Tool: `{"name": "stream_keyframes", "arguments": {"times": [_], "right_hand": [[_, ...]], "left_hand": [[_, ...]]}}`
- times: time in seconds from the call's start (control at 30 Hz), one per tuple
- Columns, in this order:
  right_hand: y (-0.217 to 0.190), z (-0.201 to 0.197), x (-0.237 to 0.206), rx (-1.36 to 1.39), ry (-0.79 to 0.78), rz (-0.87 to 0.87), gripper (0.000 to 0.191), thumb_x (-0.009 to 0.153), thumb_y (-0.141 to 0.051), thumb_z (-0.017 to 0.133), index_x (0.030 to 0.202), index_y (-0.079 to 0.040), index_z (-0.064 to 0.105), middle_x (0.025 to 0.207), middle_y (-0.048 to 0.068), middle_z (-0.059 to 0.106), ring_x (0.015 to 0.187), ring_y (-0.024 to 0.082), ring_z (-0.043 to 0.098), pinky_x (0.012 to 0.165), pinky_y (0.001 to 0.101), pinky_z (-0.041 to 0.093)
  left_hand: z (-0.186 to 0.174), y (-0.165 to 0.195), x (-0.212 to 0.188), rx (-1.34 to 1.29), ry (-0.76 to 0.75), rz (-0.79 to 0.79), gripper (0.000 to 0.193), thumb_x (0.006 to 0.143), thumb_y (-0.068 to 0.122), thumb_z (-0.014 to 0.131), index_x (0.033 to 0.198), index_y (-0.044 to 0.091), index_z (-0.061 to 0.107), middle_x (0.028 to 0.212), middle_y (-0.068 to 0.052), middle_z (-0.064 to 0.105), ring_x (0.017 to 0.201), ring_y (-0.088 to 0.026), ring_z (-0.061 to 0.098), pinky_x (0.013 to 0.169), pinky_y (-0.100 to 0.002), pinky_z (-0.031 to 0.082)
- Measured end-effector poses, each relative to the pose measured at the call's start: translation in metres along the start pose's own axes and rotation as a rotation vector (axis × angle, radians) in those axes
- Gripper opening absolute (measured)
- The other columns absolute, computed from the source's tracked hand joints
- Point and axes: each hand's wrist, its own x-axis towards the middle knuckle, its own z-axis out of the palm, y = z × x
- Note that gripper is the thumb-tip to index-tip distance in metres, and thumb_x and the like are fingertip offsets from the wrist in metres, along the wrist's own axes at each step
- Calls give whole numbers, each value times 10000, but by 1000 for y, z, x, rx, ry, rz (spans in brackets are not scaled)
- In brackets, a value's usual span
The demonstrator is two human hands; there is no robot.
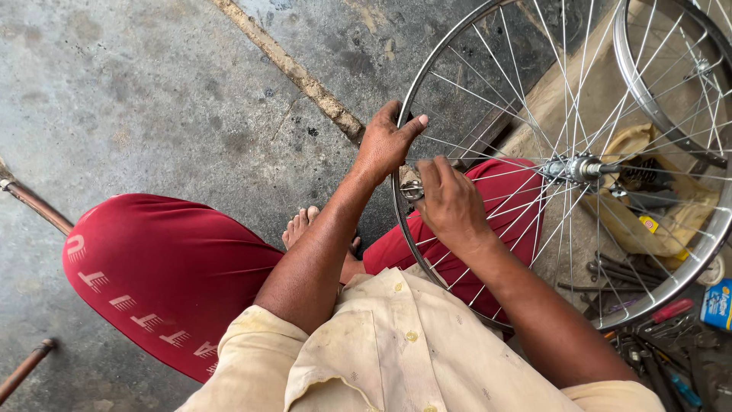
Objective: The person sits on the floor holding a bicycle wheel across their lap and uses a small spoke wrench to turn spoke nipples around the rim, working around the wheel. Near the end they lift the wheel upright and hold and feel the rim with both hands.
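Spoke adjustment at the wheel (427, 69) rim, over the knees. Left hand (385, 145) steadies the rim, fingers curled on it; right hand (450, 202) pinches a small spoke tool (412, 189). Next turn needs steady grip.

Bicycle repair workshop, wheels (671, 84), scattered tools (648, 336)

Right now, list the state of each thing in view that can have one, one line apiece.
Bicycle wheel: upright, bare rim with no tyre, gripped by both hands.
Left hand: closed over the rim's edge.
Right hand: pinching a small metal tool against the rim.
Hub: spokes attached, axle sticking out.
Second wheel: bare, behind the first, untouched.
Hand tools: scattered loose on the ground.
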Motion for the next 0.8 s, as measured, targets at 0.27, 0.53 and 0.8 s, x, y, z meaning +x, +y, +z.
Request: {"name": "stream_keyframes", "arguments": {"times": [0.27, 0.53, 0.8], "right_hand": [[-6, -5, 3, 78, -101, -35, 477, 717, -101, 851, 1085, 20, 573, 1018, 202, 622, 910, 379, 662, 782, 482, 550], [-8, 10, 12, -120, -207, 112, 455, 771, -111, 845, 1128, -16, 579, 990, 145, 647, 886, 336, 685, 774, 480, 561], [-7, -3, -2, 162, -170, 93, 326, 844, -117, 825, 1046, -52, 578, 1030, 141, 617, 907, 291, 692, 795, 440, 568]], "left_hand": [[-6, -3, 0, -48, 14, 14, 545, 852, 488, 766, 1084, 12, 637, 754, -71, 683, 689, -177, 665, 646, -394, 551], [-2, -2, 1, -60, 80, 173, 584, 870, 526, 796, 1093, 6, 653, 786, -46, 703, 715, -146, 688, 639, -362, 551], [-7, -2, -4, -107, -60, -104, 569, 841, 518, 741, 1079, 13, 633, 700, -94, 626, 602, -206, 636, 545, -413, 531]]}}
